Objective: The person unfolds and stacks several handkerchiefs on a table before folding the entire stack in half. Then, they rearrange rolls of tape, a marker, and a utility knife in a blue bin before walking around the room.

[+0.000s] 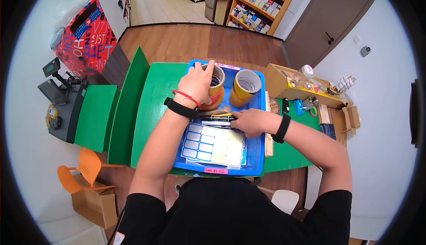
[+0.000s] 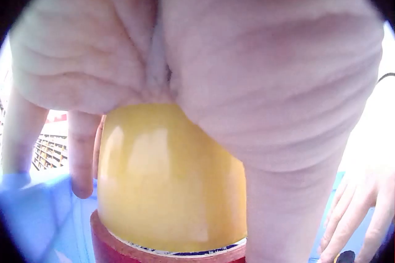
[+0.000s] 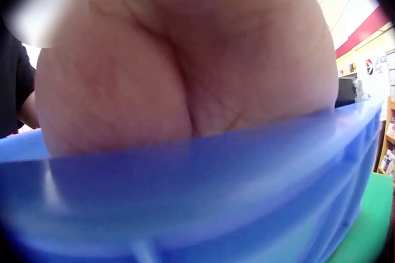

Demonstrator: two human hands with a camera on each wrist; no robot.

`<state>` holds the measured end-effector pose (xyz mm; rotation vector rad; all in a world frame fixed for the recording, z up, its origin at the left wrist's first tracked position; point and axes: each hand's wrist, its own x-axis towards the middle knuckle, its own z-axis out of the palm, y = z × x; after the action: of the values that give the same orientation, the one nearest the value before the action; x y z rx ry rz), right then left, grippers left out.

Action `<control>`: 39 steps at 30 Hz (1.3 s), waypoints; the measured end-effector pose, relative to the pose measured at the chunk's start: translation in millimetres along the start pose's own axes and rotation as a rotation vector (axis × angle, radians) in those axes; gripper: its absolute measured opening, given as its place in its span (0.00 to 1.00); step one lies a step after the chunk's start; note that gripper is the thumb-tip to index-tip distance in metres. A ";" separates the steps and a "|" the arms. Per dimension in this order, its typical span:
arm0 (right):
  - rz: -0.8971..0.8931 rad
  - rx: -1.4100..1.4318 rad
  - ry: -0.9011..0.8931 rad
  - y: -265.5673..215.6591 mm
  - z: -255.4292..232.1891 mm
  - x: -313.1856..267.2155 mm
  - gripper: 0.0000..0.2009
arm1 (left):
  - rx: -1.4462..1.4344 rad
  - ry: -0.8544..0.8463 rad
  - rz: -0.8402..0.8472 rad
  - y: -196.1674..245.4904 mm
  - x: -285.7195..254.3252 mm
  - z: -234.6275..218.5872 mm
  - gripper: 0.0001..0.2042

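Observation:
My left hand (image 1: 195, 85) grips a stack of tape rolls in the blue bin (image 1: 262, 134), fingers at the far rim and palm over the near side. The upper roll is yellow (image 2: 173, 183), with a red roll (image 2: 105, 238) beneath it. Beside it stands a second stack of yellow-brown tape (image 1: 242, 96). At the bin's right side, my right hand (image 1: 254, 123) has its fingertips around the right ends of several black and white markers (image 1: 217, 123). A tan bundle (image 1: 217, 111) lies just beyond them. Sheets of blue-framed labels (image 1: 213, 145) lie at the bin's near end.
The bin stands on a green table (image 1: 155, 111) with a raised green panel (image 1: 128, 107) on the left. Small goods and a wooden shelf box (image 1: 284, 83) stand to the right. Orange chairs (image 1: 88, 169) and a cardboard box (image 1: 95, 205) are at the lower left.

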<state>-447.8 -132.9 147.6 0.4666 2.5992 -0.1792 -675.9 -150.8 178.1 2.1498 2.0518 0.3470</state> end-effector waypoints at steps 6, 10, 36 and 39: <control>-0.138 0.334 -0.009 -14.3 -33.6 5.7 0.23 | -0.093 0.095 -0.002 1.3 -6.8 -5.9 0.58; -0.131 0.386 0.255 -20.7 -41.8 -11.0 0.19 | -0.481 0.527 0.094 -9.7 6.6 -16.6 0.46; 0.193 0.507 0.661 -105.7 51.4 -97.3 0.17 | -0.085 0.077 0.212 14.5 -191.3 16.2 0.26; 0.209 0.509 0.691 -106.5 48.6 -95.5 0.15 | -0.087 0.124 0.258 15.0 -189.5 19.8 0.27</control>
<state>-385.9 -270.4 156.3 1.1444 3.1260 -0.7282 -663.4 -339.5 150.9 2.3967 1.7804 0.6035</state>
